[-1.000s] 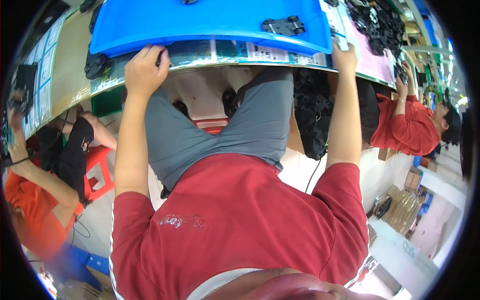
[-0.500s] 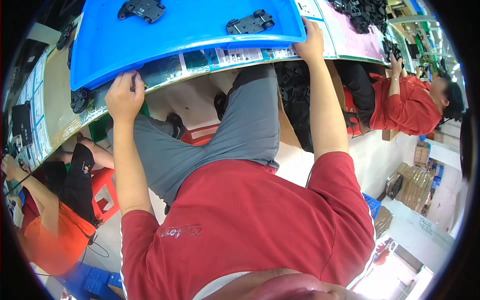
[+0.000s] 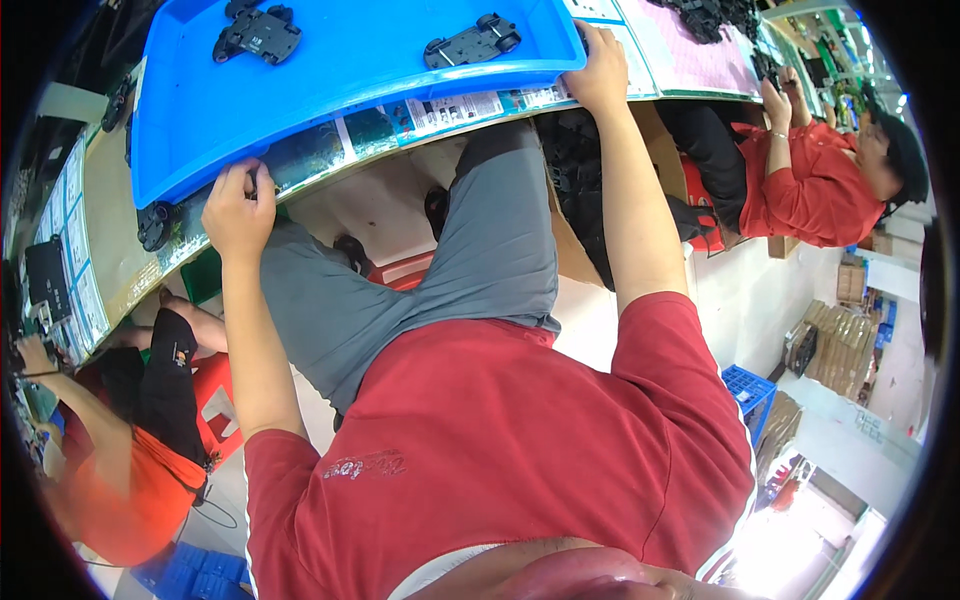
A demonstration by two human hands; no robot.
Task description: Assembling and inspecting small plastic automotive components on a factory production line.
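**Blue plastic tray, shallow, on table**

Location: near edge of the table; far side cut off by the frame.
Contents: two black toy-car chassis, one left, one right, well apart.
Handling (judged): light for its breadth, fairly stiff, smooth-walled; best held by the rim at opposite corners, kept level, as the loose chassis could slide. Their axles look the more fragile part.
Left hand: at the near wall, fingers curled, a dark patch between thumb and fingers; cannot tell whether they grip anything.
Right hand: at the near right corner, fingers along the outer wall; cannot tell whether clamped.
Surroundings: printed sheets along the near wall; pink mat to the right, bearing a heap of black parts.
Obstruction: black wheeled part just beside the near left corner.
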